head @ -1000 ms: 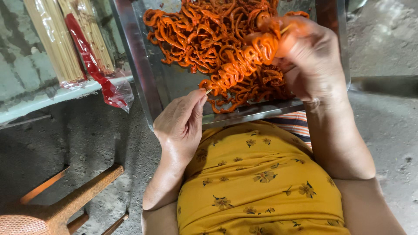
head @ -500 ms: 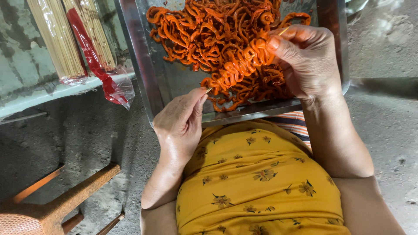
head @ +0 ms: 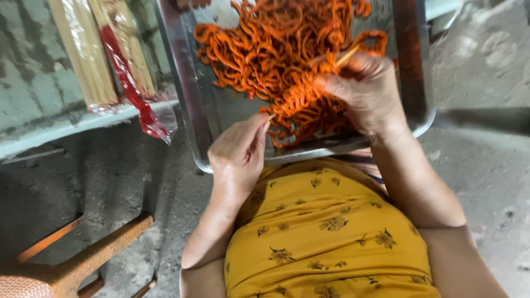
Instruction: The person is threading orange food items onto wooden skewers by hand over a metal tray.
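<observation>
Two bare hands are working w/ a thin wooden skewer over a metal tray resting on the lap. Left hand fingers are pinching the skewer's lower tip at the tray's near edge. Right hand fingers are closing around its upper end, which is threaded w/ orange strips.

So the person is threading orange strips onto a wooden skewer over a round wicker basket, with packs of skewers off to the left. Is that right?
Not quite. In the head view the left hand and right hand hold the wooden skewer loaded with orange strips over a rectangular metal tray, not a wicker basket. The packs of skewers do lie to the left.
</observation>
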